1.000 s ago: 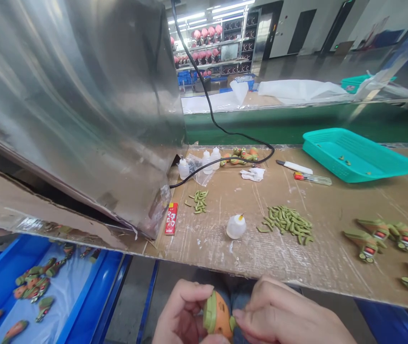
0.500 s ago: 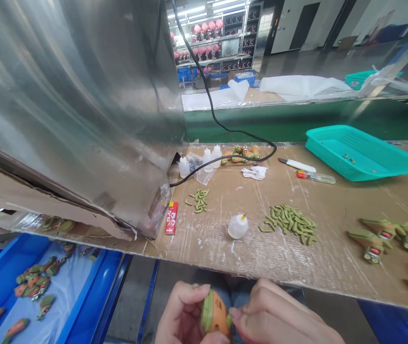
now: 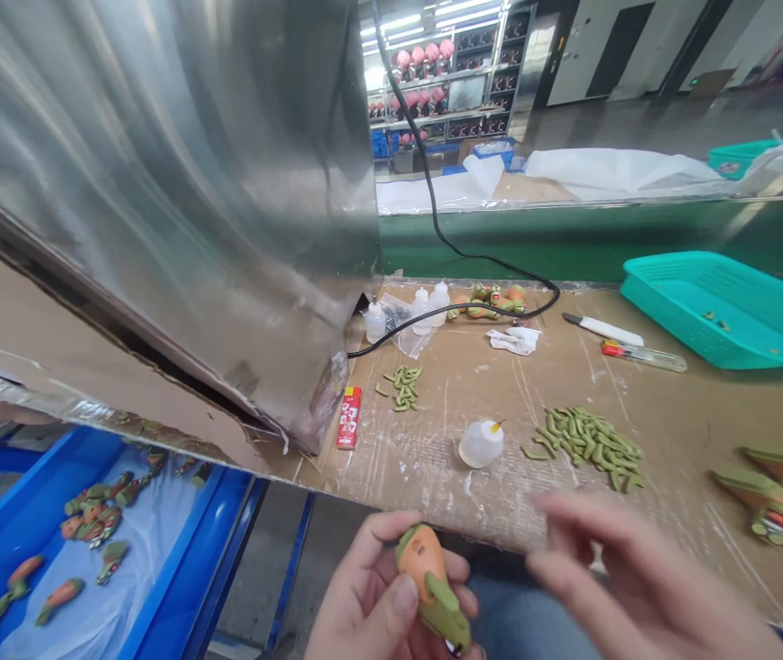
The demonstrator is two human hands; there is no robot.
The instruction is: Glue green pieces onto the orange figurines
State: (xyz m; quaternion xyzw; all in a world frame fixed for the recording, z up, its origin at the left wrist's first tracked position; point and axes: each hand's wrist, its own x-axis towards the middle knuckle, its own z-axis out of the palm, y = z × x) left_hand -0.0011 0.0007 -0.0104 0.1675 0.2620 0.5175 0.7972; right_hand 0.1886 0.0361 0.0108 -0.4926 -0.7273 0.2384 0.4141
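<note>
Left hand has the orange-and-green toy figure pinched between thumb and fingers, down below the near edge of the cardboard-covered bench. Right hand is just to the right of the toy, fingers spread and loose, blurry, gripping nothing and not touching the toy.

Straight up from the grip there's a small glue bottle with a yellow tip. Right of that sits a pile of green pieces, and a smaller green bunch lies further back. A red packet sits up and to the left, right beside the big metal housing that blocks off that whole side. Far right: finished toys and a teal tray. Down left, a blue bin holds more figures.
</note>
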